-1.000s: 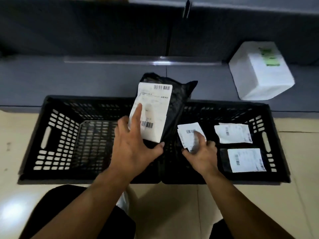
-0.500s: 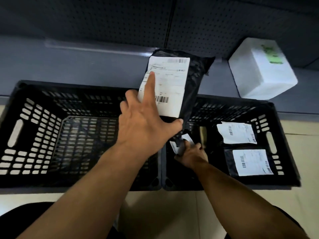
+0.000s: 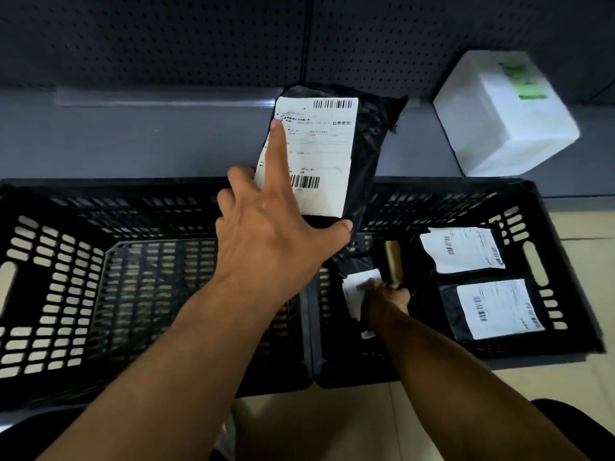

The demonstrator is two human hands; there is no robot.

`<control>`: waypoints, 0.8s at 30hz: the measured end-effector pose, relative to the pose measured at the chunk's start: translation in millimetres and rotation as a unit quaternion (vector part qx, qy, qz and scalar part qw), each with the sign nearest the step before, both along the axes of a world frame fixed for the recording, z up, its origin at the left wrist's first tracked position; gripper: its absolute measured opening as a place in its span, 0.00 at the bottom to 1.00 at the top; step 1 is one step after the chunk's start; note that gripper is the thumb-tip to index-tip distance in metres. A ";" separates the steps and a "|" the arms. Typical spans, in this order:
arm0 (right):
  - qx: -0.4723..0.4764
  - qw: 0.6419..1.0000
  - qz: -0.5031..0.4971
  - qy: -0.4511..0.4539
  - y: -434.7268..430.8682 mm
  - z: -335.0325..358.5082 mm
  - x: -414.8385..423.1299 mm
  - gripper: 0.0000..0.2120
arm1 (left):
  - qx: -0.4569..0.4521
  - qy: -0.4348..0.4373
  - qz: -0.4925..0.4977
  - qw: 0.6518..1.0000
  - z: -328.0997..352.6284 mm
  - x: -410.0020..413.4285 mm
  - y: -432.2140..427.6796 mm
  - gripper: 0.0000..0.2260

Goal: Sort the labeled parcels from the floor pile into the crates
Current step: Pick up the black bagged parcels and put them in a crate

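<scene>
Left hand [image 3: 266, 241] grips black plastic mailer with white label [image 3: 366, 138], thumb under bottom edge, index finger straight on label, raised where left black slotted plastic crate [image 3: 50, 261] meets right crate [image 3: 565, 294]. Right hand [image 3: 387, 296] clutches small black labelled parcel [image 3: 357, 287] inside right crate.

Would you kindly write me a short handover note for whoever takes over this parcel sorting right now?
Left hand holds the black parcel up over the crates, forefinger on its label.
Right hand grips a small parcel low in the right crate.
Done: two labeled parcels lie in that crate.
To do: release the small parcel, place the black parcel; none visible in the left crate.
</scene>
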State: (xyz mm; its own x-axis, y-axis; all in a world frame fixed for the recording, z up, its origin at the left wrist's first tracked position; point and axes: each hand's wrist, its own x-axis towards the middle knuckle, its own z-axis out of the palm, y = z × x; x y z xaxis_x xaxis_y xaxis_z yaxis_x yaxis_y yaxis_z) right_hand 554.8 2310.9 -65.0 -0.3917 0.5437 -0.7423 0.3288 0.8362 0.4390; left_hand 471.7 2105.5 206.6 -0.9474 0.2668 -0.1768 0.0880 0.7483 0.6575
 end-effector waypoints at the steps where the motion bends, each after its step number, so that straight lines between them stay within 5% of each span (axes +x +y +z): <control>1: 0.009 1.000 0.011 0.001 0.0 -0.5 0.1 0.41 | 0.000 -0.001 0.000 1.000 -0.2 0.0 0.8 0.57; 4: 0.010 0.999 0.037 0.025 0.1 3.7 -1.9 0.34 | -0.001 0.001 -0.004 1.000 -0.7 3.0 2.2 0.57; 7: -0.028 0.984 0.120 0.127 4.0 9.3 -11.9 0.43 | 0.000 0.005 -0.009 1.000 -0.5 8.4 2.5 0.57; 10: -0.089 0.970 0.181 0.137 11.8 13.1 -29.9 0.47 | -0.008 0.011 -0.012 1.000 -1.1 13.4 1.6 0.57; 20: -0.102 0.975 0.120 0.158 40.5 29.7 -27.2 0.32 | -0.036 0.019 -0.012 0.999 -4.6 20.9 -0.9 0.55; 24: -0.112 0.943 0.106 0.295 39.3 88.7 -32.3 0.31 | -0.062 0.019 -0.025 0.998 -8.6 25.4 8.9 0.55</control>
